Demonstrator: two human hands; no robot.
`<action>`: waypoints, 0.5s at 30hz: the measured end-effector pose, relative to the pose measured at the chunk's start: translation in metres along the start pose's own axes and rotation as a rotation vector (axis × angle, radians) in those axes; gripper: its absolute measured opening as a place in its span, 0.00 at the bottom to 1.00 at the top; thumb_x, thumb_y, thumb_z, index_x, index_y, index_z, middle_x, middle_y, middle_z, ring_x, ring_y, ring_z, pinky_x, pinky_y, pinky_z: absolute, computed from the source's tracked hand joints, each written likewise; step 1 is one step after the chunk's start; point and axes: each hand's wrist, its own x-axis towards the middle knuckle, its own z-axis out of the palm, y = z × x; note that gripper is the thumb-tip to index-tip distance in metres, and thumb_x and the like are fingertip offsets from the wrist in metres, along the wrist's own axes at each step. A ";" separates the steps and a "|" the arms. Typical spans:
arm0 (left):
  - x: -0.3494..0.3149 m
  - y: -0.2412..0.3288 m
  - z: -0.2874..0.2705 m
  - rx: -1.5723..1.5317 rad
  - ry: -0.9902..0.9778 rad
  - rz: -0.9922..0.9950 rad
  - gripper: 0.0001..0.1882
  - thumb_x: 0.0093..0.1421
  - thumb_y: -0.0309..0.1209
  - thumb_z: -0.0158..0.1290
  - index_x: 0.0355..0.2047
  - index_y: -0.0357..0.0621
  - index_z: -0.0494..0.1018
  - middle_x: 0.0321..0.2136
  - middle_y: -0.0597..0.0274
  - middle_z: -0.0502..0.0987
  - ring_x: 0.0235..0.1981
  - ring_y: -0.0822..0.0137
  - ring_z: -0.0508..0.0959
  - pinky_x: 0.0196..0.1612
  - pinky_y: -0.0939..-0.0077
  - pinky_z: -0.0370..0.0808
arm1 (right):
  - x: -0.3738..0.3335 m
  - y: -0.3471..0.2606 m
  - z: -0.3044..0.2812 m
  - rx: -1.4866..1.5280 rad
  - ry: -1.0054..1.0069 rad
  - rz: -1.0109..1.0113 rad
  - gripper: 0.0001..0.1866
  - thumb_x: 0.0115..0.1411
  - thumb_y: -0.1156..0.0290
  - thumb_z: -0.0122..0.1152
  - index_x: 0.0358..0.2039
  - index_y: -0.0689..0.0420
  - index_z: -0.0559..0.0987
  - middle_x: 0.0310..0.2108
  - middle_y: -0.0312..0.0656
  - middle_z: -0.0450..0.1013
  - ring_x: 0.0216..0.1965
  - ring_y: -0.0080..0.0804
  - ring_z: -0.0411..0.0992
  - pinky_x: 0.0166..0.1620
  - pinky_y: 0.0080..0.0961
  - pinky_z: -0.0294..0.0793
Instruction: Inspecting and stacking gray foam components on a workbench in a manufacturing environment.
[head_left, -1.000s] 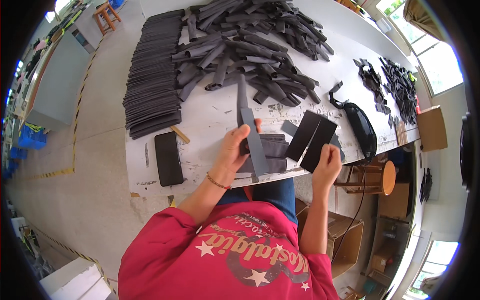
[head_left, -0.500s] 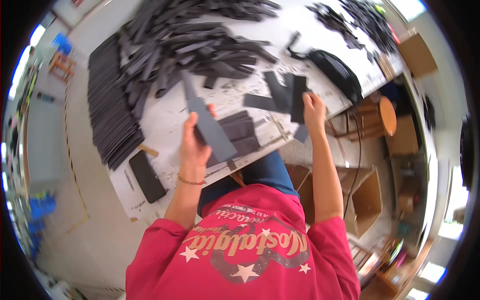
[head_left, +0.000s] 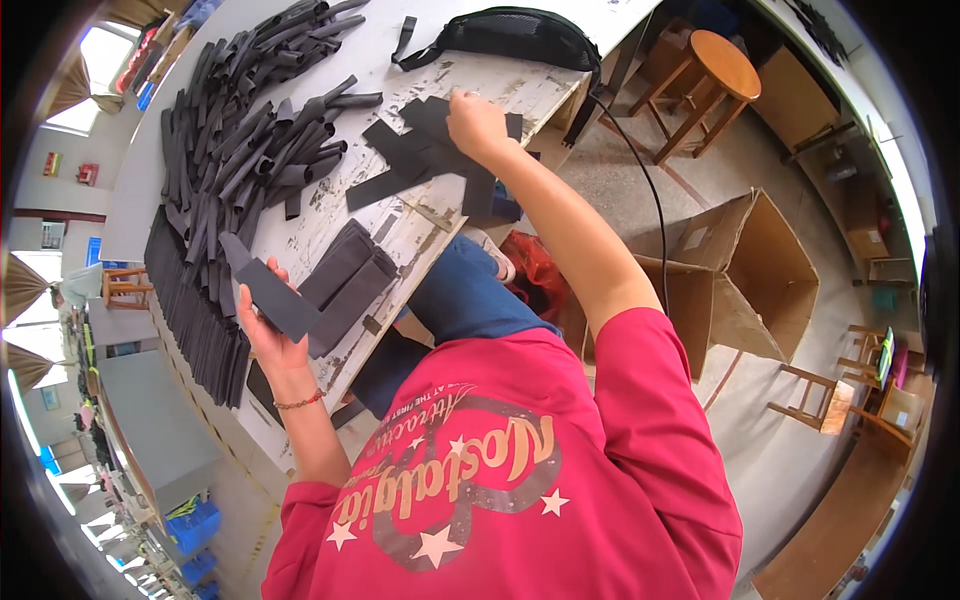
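My left hand [head_left: 270, 325] is closed round a dark grey flat strip [head_left: 280, 298], held tilted over the table's near edge. A narrower, softer-looking dark end [head_left: 235, 252] sticks out from its far side. My right hand [head_left: 478, 125] is over a loose heap of flat dark strips [head_left: 405, 155], fingers bent together at the heap's far side; whether a strip is pinched in them is hidden. Beside the left hand lies a small stack of folded dark fabric pieces [head_left: 350, 270].
Many dark fabric tubes [head_left: 250, 150] are piled on the white worn table [head_left: 400, 225]. A long row of flat dark pieces [head_left: 195, 320] lines its left edge. A black mesh pouch [head_left: 515, 38] lies at the back. Right of me stand an open cardboard box [head_left: 770, 270] and a wooden stool [head_left: 722, 65].
The view has swung to the right. My right hand, which had a dark strip by its edge, is now further over the heap. My left hand still has its strip.
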 end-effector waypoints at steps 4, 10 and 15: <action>-0.005 -0.011 0.007 0.163 0.099 0.057 0.25 0.63 0.42 0.53 0.53 0.37 0.68 0.46 0.54 0.77 0.40 0.65 0.79 0.43 0.71 0.79 | -0.002 -0.006 -0.016 -0.257 0.068 -0.172 0.08 0.51 0.71 0.57 0.33 0.56 0.79 0.40 0.45 0.74 0.45 0.44 0.72 0.43 0.41 0.72; -0.018 -0.048 0.051 0.234 0.279 0.198 0.23 0.60 0.43 0.57 0.49 0.40 0.71 0.44 0.57 0.77 0.40 0.67 0.78 0.44 0.72 0.77 | 0.006 -0.029 -0.012 0.277 -0.022 -0.199 0.08 0.55 0.66 0.61 0.30 0.56 0.76 0.33 0.50 0.73 0.39 0.49 0.73 0.39 0.40 0.74; -0.022 -0.063 0.066 0.350 0.322 0.149 0.23 0.59 0.43 0.59 0.48 0.38 0.74 0.37 0.62 0.79 0.32 0.75 0.76 0.31 0.81 0.70 | 0.005 -0.065 0.012 -0.049 -0.082 -0.316 0.23 0.48 0.51 0.69 0.34 0.57 0.76 0.36 0.45 0.75 0.38 0.43 0.75 0.39 0.37 0.73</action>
